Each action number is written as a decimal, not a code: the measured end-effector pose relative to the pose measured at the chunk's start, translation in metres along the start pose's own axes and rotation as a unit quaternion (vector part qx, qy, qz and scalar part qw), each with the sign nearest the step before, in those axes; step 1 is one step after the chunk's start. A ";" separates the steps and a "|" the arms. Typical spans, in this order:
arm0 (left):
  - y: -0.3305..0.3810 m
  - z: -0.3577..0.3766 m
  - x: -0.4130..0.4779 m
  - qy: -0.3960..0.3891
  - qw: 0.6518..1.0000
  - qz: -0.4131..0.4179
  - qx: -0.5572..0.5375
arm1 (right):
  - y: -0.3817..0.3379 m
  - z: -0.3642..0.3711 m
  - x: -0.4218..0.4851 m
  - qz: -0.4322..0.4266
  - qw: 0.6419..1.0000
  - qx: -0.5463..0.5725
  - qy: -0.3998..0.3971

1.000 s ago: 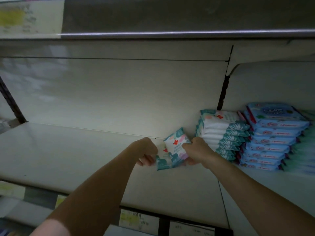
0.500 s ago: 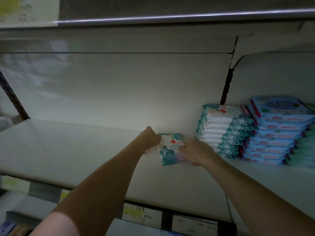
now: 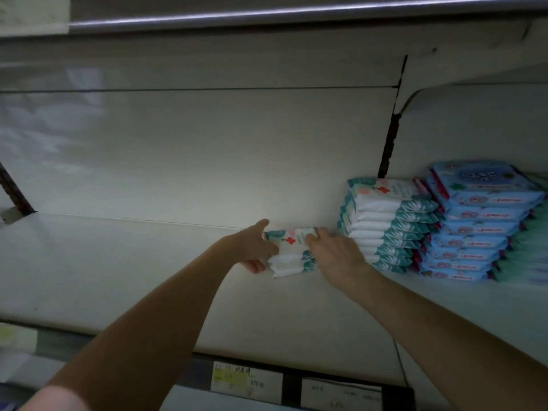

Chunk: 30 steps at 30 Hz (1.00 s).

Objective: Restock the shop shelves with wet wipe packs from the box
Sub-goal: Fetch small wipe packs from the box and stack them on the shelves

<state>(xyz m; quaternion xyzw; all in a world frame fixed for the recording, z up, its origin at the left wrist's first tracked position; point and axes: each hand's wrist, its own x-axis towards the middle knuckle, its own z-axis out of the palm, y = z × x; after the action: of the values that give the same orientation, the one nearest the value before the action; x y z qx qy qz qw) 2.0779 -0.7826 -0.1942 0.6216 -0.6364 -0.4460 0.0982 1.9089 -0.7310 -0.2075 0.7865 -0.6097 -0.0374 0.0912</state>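
– Wet wipe packs (image 3: pixel 292 253): where do they sit, and who has them?
– Start at the near edge. Price labels (image 3: pixel 246 381) line the front rail of the shelf (image 3: pixel 118 277), too blurred to read. Two bare forearms reach over that rail towards the back.
– And the hands?
– Both are on the small pile, two or three packs lying flat. The top one is white and teal with a red cross. The left hand (image 3: pixel 252 247) clasps the pile's left end, thumb over the top and fingers curled underneath. The right hand (image 3: pixel 335 256) shows its back to the camera. Its fingers bend over the right end, tips on the top pack, and its thumb is hidden.
– Is the pile down on the board?
– Its lower edge meets the shelf close to the back panel (image 3: pixel 207 158). I cannot tell whether the weight rests there or in the hands.
– What stands next to it?
– Just beside the right hand rises a taller teal stack (image 3: pixel 385 223) of the same packs. Close against that, on its right, is a stack of blue packs (image 3: pixel 480 223). Pale green packs (image 3: pixel 533 241) sit at the frame's edge, out of focus. Behind the teal stack a dark slotted upright (image 3: pixel 388 149) climbs the panel. Above everything runs the underside of an upper shelf (image 3: pixel 267 43) with a bright metal lip.
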 end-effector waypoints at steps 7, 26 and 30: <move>0.006 0.017 0.015 0.026 0.962 0.122 0.243 | 0.000 0.002 0.005 0.031 0.999 0.011 -0.018; 0.016 0.015 0.023 0.052 0.969 0.135 0.202 | 0.011 -0.009 0.013 -0.007 0.993 -0.119 0.019; 0.012 0.009 0.022 0.010 0.978 0.127 0.164 | 0.011 -0.005 0.011 -0.009 0.992 -0.121 0.043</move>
<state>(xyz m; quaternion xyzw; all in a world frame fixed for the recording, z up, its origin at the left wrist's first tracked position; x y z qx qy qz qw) 2.0589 -0.7994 -0.2007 0.5478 -0.7737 -0.3133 0.0569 1.9019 -0.7439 -0.1997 0.7758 -0.5895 -0.0778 0.2110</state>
